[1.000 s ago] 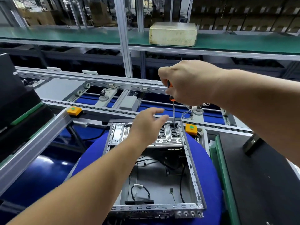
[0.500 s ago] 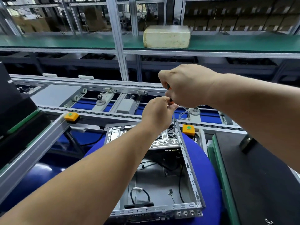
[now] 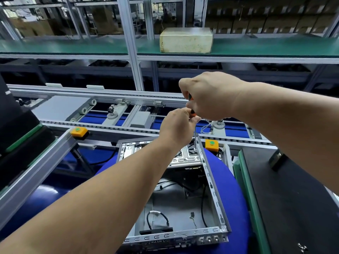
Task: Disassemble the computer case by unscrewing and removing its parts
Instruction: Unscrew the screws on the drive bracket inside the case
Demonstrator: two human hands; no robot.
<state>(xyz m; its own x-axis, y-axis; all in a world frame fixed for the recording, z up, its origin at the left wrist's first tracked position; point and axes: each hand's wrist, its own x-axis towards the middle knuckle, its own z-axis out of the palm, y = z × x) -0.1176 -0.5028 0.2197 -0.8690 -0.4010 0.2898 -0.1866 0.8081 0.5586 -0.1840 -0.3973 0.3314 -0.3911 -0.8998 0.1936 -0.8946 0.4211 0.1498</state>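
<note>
The case (image 3: pixel 183 202) lies open-side up on a round blue pad (image 3: pixel 236 189), in the middle of the view, with its silver rim facing the camera and loose black cables (image 3: pixel 157 219) on its grey floor. At the far end of the case sits a ribbed silver bracket (image 3: pixel 185 156).

The right hand (image 3: pixel 209 96) is wrapped round the handle of a screwdriver (image 3: pixel 191 105) — orange and black show between the fingers. The thin shaft runs straight down to a screw (image 3: pixel 196 149) at the far right corner of the bracket, just inside the case wall. The left hand (image 3: pixel 177 128) reaches in from below and pinches the screwdriver at the lower end of the handle, right under the right hand; the two hands touch.

Two orange boxes with green buttons stand beside the case — one (image 3: pixel 79 132) on the rail to the left, one (image 3: pixel 211 144) just past the far right corner. A conveyor (image 3: pixel 102 109) with blue belts runs across behind them. Above it, a pale box (image 3: pixel 186 40) rests on a green shelf (image 3: pixel 73 45). To the right lies a black mat (image 3: pixel 286 198) edged in green.
</note>
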